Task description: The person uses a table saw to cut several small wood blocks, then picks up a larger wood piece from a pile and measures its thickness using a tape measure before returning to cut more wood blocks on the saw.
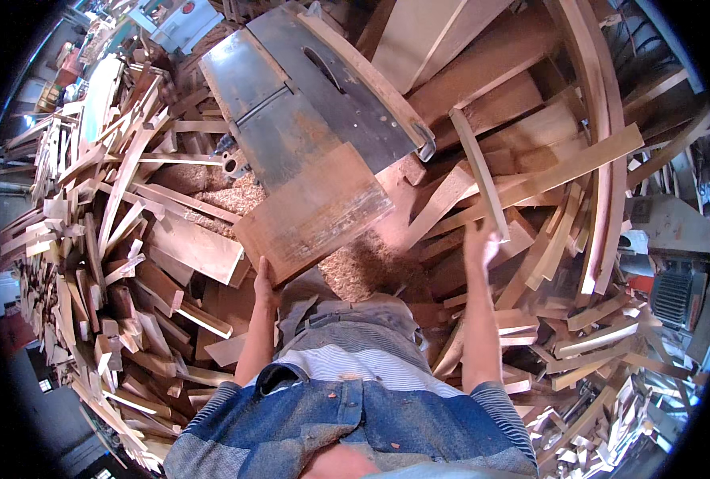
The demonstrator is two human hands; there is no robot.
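Observation:
A woodworking machine with a grey metal table (303,120) stands in front of me, a long slot in its dark plate. At its near end lies a wide brown board (315,215) with pale worn streaks along one edge. My left hand (265,286) is closed on the board's near left corner, some fingers hidden by it. Out to the right, my right hand (479,246) is closed round the lower end of a narrow wooden strip (479,172). That strip points up and away, apart from the machine, crossing in front of a longer pale plank (563,172).
Heaps of offcuts (123,263) crowd the left side. More planks and curved pieces (602,160) are stacked at the right. Wood shavings (359,267) lie below the board, close to my legs. A wooden fence (363,72) runs along the machine's right side.

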